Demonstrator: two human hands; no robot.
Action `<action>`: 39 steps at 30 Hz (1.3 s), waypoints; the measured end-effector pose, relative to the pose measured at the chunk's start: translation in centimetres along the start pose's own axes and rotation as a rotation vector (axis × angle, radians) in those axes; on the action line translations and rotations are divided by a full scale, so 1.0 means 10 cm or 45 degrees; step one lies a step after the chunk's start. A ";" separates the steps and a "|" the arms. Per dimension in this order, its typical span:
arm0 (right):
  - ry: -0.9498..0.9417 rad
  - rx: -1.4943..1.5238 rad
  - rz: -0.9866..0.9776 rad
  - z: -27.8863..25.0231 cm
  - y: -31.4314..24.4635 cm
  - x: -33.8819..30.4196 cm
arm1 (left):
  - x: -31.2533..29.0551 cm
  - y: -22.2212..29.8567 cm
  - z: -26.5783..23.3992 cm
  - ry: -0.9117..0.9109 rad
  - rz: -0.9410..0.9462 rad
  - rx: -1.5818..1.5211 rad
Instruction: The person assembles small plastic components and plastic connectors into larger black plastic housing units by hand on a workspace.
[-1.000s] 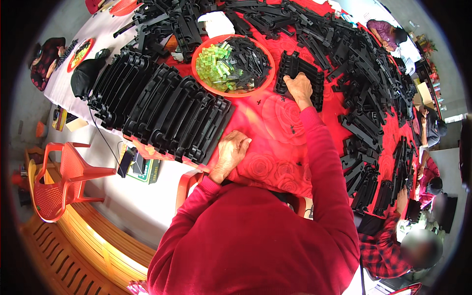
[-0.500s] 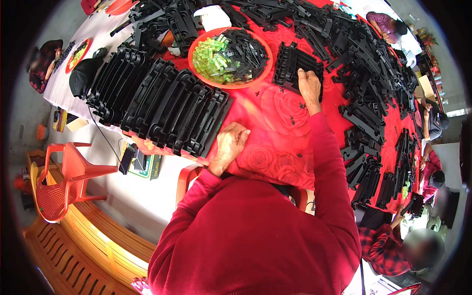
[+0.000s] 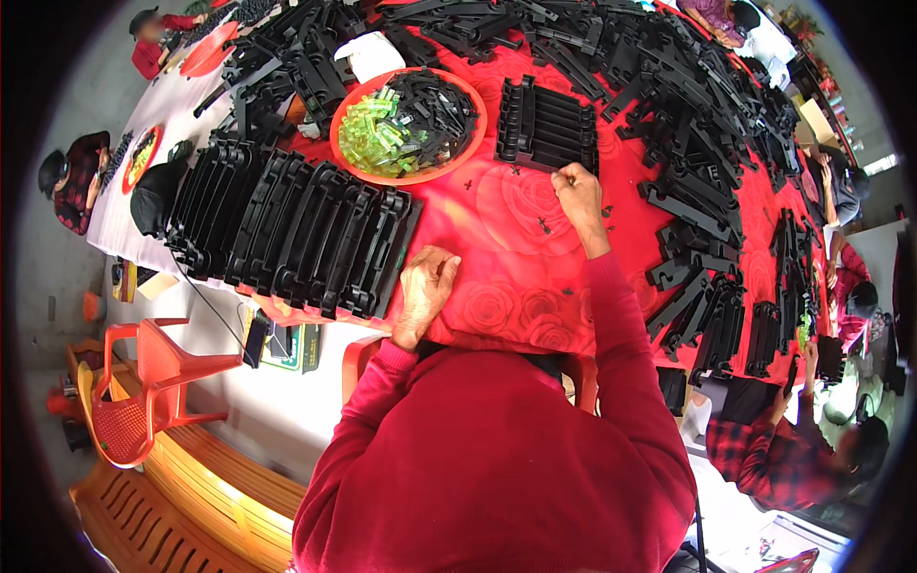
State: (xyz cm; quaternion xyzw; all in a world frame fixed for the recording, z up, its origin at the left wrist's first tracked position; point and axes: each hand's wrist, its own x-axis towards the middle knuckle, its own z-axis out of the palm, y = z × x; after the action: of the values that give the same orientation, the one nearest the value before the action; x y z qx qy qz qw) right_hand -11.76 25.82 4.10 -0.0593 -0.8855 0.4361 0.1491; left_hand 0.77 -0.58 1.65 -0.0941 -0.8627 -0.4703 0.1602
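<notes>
My right hand [image 3: 579, 196] is closed in a pinch at the near right corner of a small side-by-side group of black plastic brackets [image 3: 546, 124]. Whatever its fingertips hold, if anything, is too small to make out. Close to the table's near edge, my left hand [image 3: 427, 286] rests with its fingers curled in; their inside is hidden. Beside it on the left stands a long row of black plastic brackets [image 3: 315, 229]. An orange-rimmed round tray [image 3: 482, 134] lies beyond, with yellow-green clear pieces [image 3: 373, 134] and small black strips [image 3: 435, 110] in it.
Heaps of loose black brackets [image 3: 688, 115] cover the far and right sides of the red flowered tablecloth [image 3: 497, 229]. Tiny black bits [image 3: 544, 226] lie scattered on it. A red plastic chair [image 3: 158, 382] stands at left. Other people work around, one in checked sleeves [image 3: 764, 458].
My right hand has drawn back toward me, from over the small bracket group to its near corner. My left hand keeps its curled pose. The whole view has shifted slightly.
</notes>
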 end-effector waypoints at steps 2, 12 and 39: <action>-0.017 -0.030 -0.043 -0.03 0.00 -0.15 | -0.01 0.00 0.00 -0.009 0.006 -0.007; -0.115 -0.586 -0.436 0.14 -0.07 -1.47 | 0.28 0.40 -0.35 -0.306 0.107 0.108; 0.021 -0.551 -0.595 0.26 -0.01 -1.60 | 1.95 0.05 -0.60 -0.306 0.107 1.367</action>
State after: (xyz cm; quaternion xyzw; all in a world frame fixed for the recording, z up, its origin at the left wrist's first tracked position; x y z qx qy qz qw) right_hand 2.57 20.03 -0.67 0.1120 -0.9460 0.1911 0.2366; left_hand -16.07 -5.19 12.16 -0.0867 -0.9891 0.0568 0.1047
